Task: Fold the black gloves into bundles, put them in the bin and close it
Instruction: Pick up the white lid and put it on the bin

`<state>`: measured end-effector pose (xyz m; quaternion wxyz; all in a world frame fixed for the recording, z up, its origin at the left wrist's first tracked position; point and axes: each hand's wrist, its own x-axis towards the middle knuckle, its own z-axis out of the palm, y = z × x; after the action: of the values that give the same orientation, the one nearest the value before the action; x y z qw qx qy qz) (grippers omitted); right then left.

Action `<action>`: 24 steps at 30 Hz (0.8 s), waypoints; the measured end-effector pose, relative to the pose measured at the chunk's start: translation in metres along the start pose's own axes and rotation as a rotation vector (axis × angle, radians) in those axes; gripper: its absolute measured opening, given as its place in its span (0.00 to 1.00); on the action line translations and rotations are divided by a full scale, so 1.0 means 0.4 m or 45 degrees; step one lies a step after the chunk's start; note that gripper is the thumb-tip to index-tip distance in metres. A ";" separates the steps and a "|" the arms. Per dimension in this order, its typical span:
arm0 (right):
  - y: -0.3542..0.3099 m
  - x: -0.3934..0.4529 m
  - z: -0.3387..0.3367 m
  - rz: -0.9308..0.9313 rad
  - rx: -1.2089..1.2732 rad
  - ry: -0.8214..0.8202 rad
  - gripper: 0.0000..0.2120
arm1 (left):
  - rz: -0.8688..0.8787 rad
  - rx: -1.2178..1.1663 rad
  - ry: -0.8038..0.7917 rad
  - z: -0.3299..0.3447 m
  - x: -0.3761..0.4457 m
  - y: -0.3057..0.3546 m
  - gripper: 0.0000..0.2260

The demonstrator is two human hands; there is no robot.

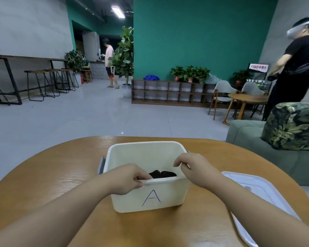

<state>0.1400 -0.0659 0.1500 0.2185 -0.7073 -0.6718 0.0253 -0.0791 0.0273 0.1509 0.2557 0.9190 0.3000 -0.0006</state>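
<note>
A white plastic bin (146, 154) marked with a blue "A" stands open on the round wooden table (61, 175). Inside it, near the front wall, lie black glove bundles (162, 174), partly hidden by the rim. My left hand (127, 179) pinches the bin's near rim at its left end, fingers inside and thumb outside. My right hand (194, 168) grips the rim at the near right corner. The bin's white lid (253, 193) lies flat on the table to the right, apart from the bin.
A grey latch handle (101, 164) sticks out on the bin's left side. A green sofa (275, 150) with a leaf-print cushion stands close on the right. One person stands at the far right, another far back on the left.
</note>
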 end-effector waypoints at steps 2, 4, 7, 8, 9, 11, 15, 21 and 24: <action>0.051 -0.044 -0.005 0.035 0.046 0.434 0.12 | 0.008 -0.020 0.019 0.002 -0.003 0.001 0.17; 0.112 -0.099 0.007 0.229 0.144 0.780 0.09 | 0.020 -0.050 0.027 0.008 -0.004 -0.001 0.17; 0.216 -0.171 0.065 0.712 0.251 0.721 0.07 | 0.021 -0.084 0.049 0.013 -0.007 -0.009 0.16; 0.249 -0.200 0.091 0.851 0.166 0.600 0.09 | 0.010 -0.096 0.051 0.016 -0.004 -0.010 0.16; 0.272 -0.219 0.114 0.941 0.040 0.466 0.12 | 0.000 -0.108 0.061 0.015 -0.004 -0.014 0.16; 0.290 -0.253 0.147 1.053 -0.194 0.200 0.14 | -0.010 -0.120 0.059 0.014 -0.001 -0.023 0.15; 0.300 -0.289 0.174 1.045 -0.378 -0.046 0.10 | -0.030 -0.196 0.056 0.013 0.007 -0.017 0.12; 0.234 -0.211 0.037 0.954 -0.375 0.366 0.08 | -0.123 -0.282 0.227 0.004 0.041 0.009 0.16; 0.182 -0.165 -0.076 0.670 -0.455 0.493 0.07 | -0.183 -0.233 0.390 -0.024 0.065 0.018 0.26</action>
<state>0.2119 -0.1379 0.1353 0.2006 -0.8746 -0.4069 -0.1711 -0.0552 0.0411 0.1585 0.2889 0.8575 0.3990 0.1482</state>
